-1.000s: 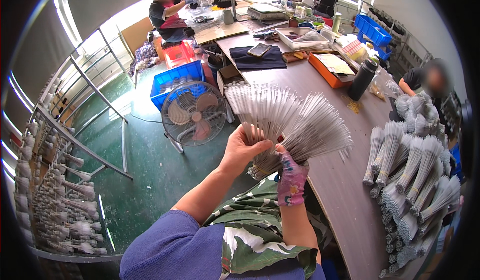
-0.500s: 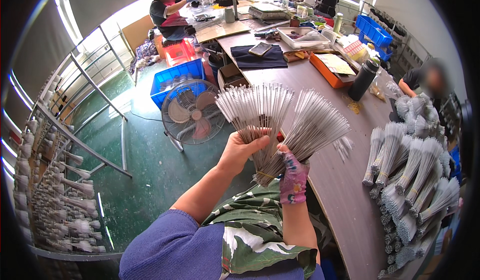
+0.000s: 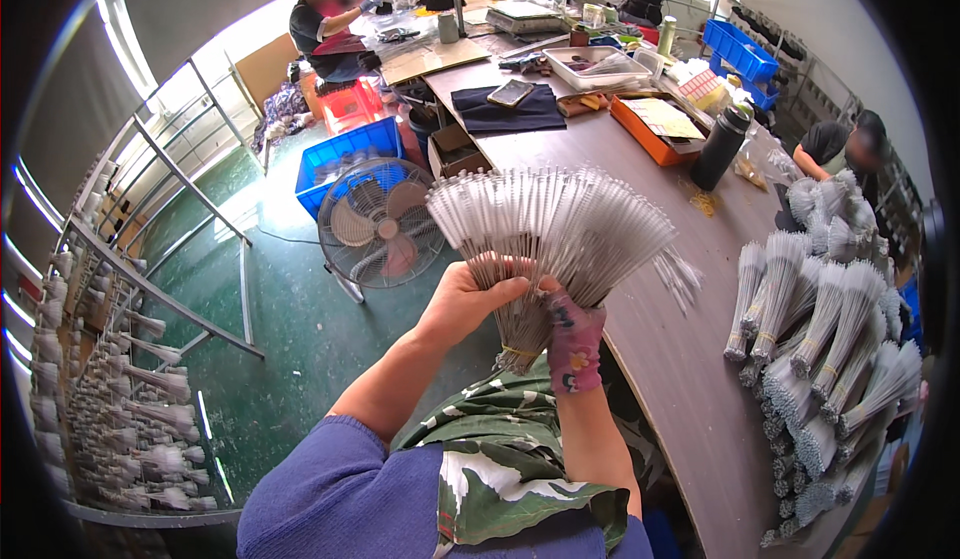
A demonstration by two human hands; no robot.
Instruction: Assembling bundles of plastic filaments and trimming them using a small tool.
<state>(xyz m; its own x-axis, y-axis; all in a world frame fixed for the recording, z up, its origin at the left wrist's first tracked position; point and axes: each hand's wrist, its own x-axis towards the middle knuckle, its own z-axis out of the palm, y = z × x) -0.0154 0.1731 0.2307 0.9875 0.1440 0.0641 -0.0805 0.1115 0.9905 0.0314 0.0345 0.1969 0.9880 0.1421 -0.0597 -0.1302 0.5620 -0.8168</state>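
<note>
Saw the left hand (image 3: 465,299) only in part, with fingertips hidden among the thin stems of a fanned brush bundle (image 3: 545,219). Saw little more of the right hand (image 3: 568,321), in a pink patterned glove (image 3: 575,354), with most fingers out of sight behind the stems. Could make out only the upper part of a co-worker (image 3: 828,151) at right, beyond heaped bundles (image 3: 835,309). Saw printing too small to read on the pale sheet (image 3: 660,117) in the orange box (image 3: 632,137) and on the red-marked paper (image 3: 703,87) past it. Held the brush bundle closed between both hands, with the left thumb across the front of the stems and the right thumb just beside it. Spread the bristles wide above both hands; gathered the stem ends narrowly below, inside a yellowish band (image 3: 518,352), over camouflage cloth (image 3: 500,469). Saw loose brushes (image 3: 680,279) on the table (image 3: 660,359), near the bundle's right side.
</note>
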